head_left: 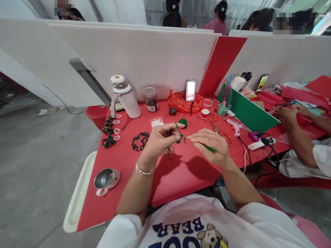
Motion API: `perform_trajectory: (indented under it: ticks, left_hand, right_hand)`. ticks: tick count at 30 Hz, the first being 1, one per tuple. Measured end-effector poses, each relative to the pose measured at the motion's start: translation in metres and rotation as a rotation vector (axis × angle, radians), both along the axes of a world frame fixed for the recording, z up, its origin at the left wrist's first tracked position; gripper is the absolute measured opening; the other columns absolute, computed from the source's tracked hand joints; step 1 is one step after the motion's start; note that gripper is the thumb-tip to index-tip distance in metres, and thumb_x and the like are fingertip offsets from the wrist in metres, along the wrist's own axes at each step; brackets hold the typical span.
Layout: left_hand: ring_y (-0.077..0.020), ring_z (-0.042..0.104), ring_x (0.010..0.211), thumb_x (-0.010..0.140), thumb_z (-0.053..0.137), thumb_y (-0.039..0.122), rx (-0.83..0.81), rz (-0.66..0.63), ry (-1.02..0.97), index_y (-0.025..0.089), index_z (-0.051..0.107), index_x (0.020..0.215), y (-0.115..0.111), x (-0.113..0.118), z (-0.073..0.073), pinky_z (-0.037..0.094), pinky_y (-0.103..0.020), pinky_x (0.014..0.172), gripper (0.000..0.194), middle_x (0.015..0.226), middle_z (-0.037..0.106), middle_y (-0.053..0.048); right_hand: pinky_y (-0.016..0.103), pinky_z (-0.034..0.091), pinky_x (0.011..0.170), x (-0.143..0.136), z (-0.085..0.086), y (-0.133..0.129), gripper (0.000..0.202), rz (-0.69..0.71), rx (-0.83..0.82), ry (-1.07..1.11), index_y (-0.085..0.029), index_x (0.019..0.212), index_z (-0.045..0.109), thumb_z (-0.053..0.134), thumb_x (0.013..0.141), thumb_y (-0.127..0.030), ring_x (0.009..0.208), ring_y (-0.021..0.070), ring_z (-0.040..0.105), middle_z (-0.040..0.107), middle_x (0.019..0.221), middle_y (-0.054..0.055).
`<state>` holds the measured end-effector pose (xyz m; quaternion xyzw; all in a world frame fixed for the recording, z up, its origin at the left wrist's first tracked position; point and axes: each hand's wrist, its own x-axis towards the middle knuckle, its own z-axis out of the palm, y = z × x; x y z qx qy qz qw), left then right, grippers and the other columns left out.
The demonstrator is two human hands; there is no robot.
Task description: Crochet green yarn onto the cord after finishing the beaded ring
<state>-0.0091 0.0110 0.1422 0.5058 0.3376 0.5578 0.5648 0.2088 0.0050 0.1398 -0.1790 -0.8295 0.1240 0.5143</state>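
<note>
Above the red table point(170, 175), my left hand point(162, 138) pinches green yarn point(178, 128), which loops over its raised index finger. My right hand point(212, 144) is closed round a crochet hook with a green handle point(209, 147); the thin metal tip meets the yarn between the two hands. A green yarn ball point(183, 123) sits just behind my left fingertips. Thin loose strands point(169, 151) lie under my left hand. Beside my left wrist is a braided multicolour ring point(139, 141), and a small bag of white beads point(157, 122) lies behind it.
A metal cup point(107, 179) stands front left, a white flask point(127, 100) and a jar point(150, 100) at the back. Orange-handled scissors point(224, 134), a pink glue gun point(234, 126) and a green board point(248, 110) are to the right. Another person's hands point(289, 115) work beyond.
</note>
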Motion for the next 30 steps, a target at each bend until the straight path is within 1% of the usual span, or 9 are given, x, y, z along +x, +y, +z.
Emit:
perform_trajectory:
  ticks: [3, 8, 10, 13, 17, 19, 24, 27, 30]
  left_hand:
    - [-0.0098, 0.055, 0.058, 0.062, 0.087, 0.015, 0.003, 0.001, -0.002, 0.017, 0.087, 0.093, 0.000, 0.001, 0.001, 0.047, -0.024, 0.058, 0.030, 0.060, 0.062, 0.001]
    - [-0.0100, 0.056, 0.057, 0.063, 0.086, 0.015, -0.011, -0.015, 0.002, 0.017, 0.086, 0.093, 0.001, 0.001, -0.001, 0.047, -0.024, 0.058, 0.030, 0.061, 0.063, 0.001]
    - [-0.0100, 0.057, 0.056, 0.062, 0.086, 0.015, -0.028, -0.016, -0.002, 0.017, 0.086, 0.092, 0.002, 0.001, -0.002, 0.045, -0.023, 0.056, 0.030, 0.061, 0.064, 0.000]
    - [-0.0091, 0.055, 0.053, 0.060, 0.087, 0.016, -0.091, -0.019, -0.025, 0.016, 0.086, 0.090, 0.004, 0.000, -0.003, 0.039, -0.022, 0.049, 0.030, 0.059, 0.064, 0.000]
    - [-0.0073, 0.049, 0.046, 0.057, 0.085, 0.017, -0.202, -0.053, -0.053, 0.016, 0.085, 0.086, 0.007, -0.003, -0.004, 0.033, -0.020, 0.043, 0.029, 0.056, 0.064, 0.001]
    - [-0.0069, 0.049, 0.046, 0.056, 0.084, 0.016, -0.219, -0.064, -0.041, 0.016, 0.084, 0.086, 0.007, -0.005, -0.006, 0.033, -0.020, 0.043, 0.030, 0.057, 0.065, 0.000]
    - [-0.0078, 0.051, 0.048, 0.059, 0.080, 0.014, -0.217, -0.093, 0.031, 0.015, 0.084, 0.089, 0.006, -0.005, -0.008, 0.037, -0.020, 0.045, 0.031, 0.059, 0.066, 0.000]
    - [-0.0112, 0.060, 0.056, 0.058, 0.077, 0.012, -0.195, -0.093, 0.044, 0.015, 0.083, 0.086, 0.006, -0.001, -0.006, 0.048, -0.023, 0.055, 0.029, 0.060, 0.067, 0.000]
    - [-0.0123, 0.062, 0.059, 0.056, 0.077, 0.012, -0.177, -0.070, 0.047, 0.013, 0.082, 0.082, 0.005, 0.002, -0.003, 0.053, -0.027, 0.063, 0.026, 0.060, 0.068, -0.001]
  right_hand:
    - [0.040, 0.064, 0.084, -0.001, -0.002, -0.003, 0.025, -0.013, -0.098, 0.052, -0.025, 0.112, 0.079, 0.067, 0.095, -0.012, 0.092, 0.0219, 0.080, 0.085, 0.101, 0.008]
    - [0.036, 0.063, 0.083, -0.002, -0.007, -0.009, 0.018, -0.076, -0.430, 0.145, -0.026, 0.106, 0.082, 0.065, 0.100, -0.022, 0.091, 0.0198, 0.078, 0.084, 0.099, 0.005]
    - [0.034, 0.064, 0.083, -0.003, -0.009, -0.011, 0.017, -0.105, -0.494, 0.163, -0.027, 0.105, 0.082, 0.065, 0.101, -0.025, 0.090, 0.0190, 0.078, 0.084, 0.099, 0.003]
    - [0.033, 0.064, 0.084, -0.002, -0.008, -0.009, 0.017, -0.120, -0.406, 0.113, -0.027, 0.107, 0.080, 0.065, 0.101, -0.023, 0.092, 0.0181, 0.079, 0.084, 0.100, 0.003]
    - [0.036, 0.064, 0.088, 0.005, -0.002, -0.001, 0.024, -0.031, -0.004, -0.144, -0.027, 0.118, 0.076, 0.068, 0.098, -0.017, 0.099, 0.0189, 0.080, 0.084, 0.114, 0.007]
    - [0.037, 0.063, 0.089, 0.010, 0.002, 0.003, 0.029, -0.007, 0.122, -0.235, -0.025, 0.124, 0.073, 0.069, 0.097, -0.014, 0.100, 0.0188, 0.079, 0.083, 0.118, 0.009]
    - [0.035, 0.064, 0.085, 0.013, 0.007, 0.002, 0.030, 0.036, 0.056, -0.180, -0.024, 0.124, 0.073, 0.071, 0.095, -0.013, 0.095, 0.0181, 0.080, 0.085, 0.109, 0.009]
    - [0.034, 0.063, 0.080, 0.010, 0.006, -0.001, 0.028, 0.006, -0.006, -0.122, -0.025, 0.120, 0.075, 0.069, 0.096, -0.012, 0.091, 0.0180, 0.082, 0.086, 0.104, 0.007]
    - [0.036, 0.062, 0.078, 0.010, 0.003, -0.004, 0.029, -0.018, -0.008, -0.130, -0.025, 0.122, 0.074, 0.068, 0.096, -0.012, 0.089, 0.0187, 0.081, 0.086, 0.103, 0.007]
